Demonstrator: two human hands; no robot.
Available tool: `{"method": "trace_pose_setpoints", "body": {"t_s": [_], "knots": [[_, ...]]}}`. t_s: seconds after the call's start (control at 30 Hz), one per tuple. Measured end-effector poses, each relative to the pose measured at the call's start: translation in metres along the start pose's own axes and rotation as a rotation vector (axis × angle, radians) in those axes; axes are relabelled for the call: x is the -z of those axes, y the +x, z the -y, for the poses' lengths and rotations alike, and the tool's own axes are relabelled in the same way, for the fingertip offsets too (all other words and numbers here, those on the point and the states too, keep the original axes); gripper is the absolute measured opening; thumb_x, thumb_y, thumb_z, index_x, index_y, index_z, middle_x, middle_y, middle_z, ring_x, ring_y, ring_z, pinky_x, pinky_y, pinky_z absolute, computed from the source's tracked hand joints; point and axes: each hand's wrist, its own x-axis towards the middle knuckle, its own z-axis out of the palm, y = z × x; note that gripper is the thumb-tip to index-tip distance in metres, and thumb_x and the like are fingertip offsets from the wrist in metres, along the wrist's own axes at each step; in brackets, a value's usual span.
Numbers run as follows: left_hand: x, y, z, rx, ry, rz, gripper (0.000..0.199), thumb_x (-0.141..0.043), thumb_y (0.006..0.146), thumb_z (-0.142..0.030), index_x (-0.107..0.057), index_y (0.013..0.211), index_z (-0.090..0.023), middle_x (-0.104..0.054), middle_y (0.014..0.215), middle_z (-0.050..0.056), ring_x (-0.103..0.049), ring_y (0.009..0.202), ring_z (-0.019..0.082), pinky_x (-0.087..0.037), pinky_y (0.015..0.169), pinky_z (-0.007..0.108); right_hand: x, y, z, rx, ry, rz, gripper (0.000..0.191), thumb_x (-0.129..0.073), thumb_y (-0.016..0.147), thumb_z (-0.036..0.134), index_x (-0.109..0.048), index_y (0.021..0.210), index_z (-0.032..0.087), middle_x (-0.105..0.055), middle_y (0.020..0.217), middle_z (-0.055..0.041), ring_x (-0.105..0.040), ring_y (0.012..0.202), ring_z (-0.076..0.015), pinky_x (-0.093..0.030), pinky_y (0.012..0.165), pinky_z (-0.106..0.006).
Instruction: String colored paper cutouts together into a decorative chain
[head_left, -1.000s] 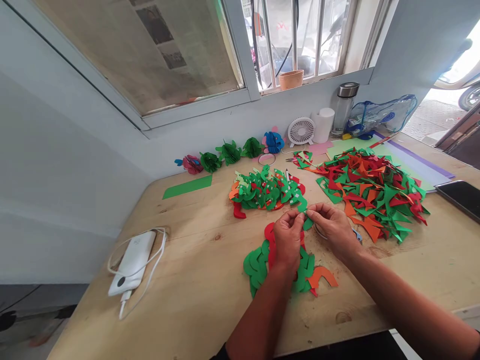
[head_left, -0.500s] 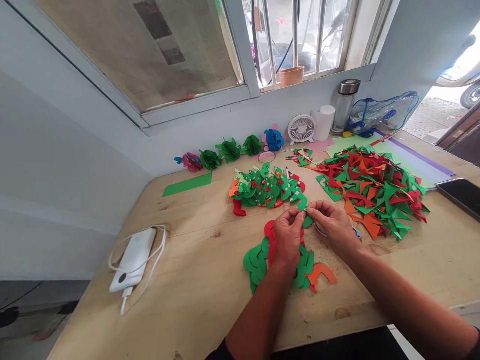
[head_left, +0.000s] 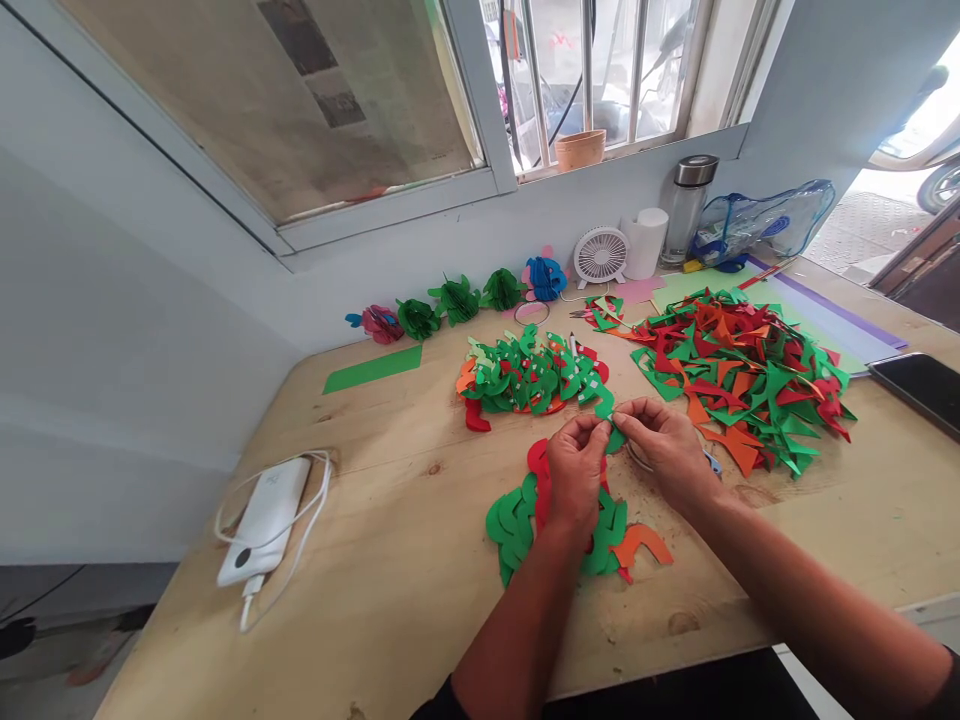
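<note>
A small curved green paper piece is pinched between my two hands, fingertips nearly touching. My left hand is closed on its left side; my right hand closes on it from the right. Just behind lies a pile of green, red and orange cut shapes with small white squares. Under and beside my left wrist are more curved green shapes, some red ones and an orange arch. Scissors lie partly hidden behind my right hand.
Paper scraps are heaped at the right, near a black phone. A white power bank with cable sits left. Folded paper animals, a small fan and a glass bottle line the wall.
</note>
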Motion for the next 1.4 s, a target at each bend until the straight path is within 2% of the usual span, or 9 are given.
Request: {"method": "trace_pose_setpoints", "body": {"t_s": [0.4,0.63,0.97,1.4], "knots": [[0.0,-0.0003,0.0013,0.009,-0.022,-0.004,0.015,-0.07,0.065,-0.026,-0.066,0.072,-0.013,-0.066,0.07,0.003,-0.059,0.068,0.011,-0.046,0.069,0.023,-0.0004,-0.0003,-0.0016,0.059,-0.088,-0.07,0.029,-0.069,0.063,0.046,-0.061,0.067,0.019,-0.06,0.063,-0.0006,-0.053,0.059,-0.0137,-0.043,0.056,-0.026],[0.0015,-0.0005,0.0025,0.003,-0.024,0.033,0.014,-0.068,0.067,-0.025,-0.065,0.073,-0.013,-0.066,0.074,0.004,-0.06,0.073,0.013,-0.046,0.072,0.025,-0.0005,-0.0017,-0.0005,0.039,-0.091,-0.077,0.026,-0.07,0.064,0.042,-0.061,0.07,0.018,-0.06,0.063,-0.0002,-0.053,0.058,-0.0128,-0.043,0.055,-0.025],[0.001,-0.001,0.0017,-0.014,0.023,0.03,0.012,-0.066,0.069,-0.024,-0.065,0.074,-0.013,-0.066,0.072,0.003,-0.058,0.068,0.011,-0.046,0.068,0.023,-0.0008,-0.0013,-0.0031,0.071,-0.077,-0.085,0.028,-0.07,0.064,0.044,-0.061,0.069,0.018,-0.06,0.062,-0.0006,-0.052,0.057,-0.0123,-0.043,0.053,-0.025],[0.0023,0.0006,0.0034,-0.045,-0.003,0.039,0.013,-0.066,0.069,-0.025,-0.063,0.072,-0.012,-0.063,0.069,0.001,-0.057,0.066,0.01,-0.045,0.067,0.022,0.0014,-0.0028,-0.0013,0.138,-0.265,-0.061,0.025,-0.063,0.07,0.041,-0.062,0.072,0.016,-0.062,0.068,-0.0028,-0.054,0.06,-0.0143,-0.044,0.058,-0.027]]}}
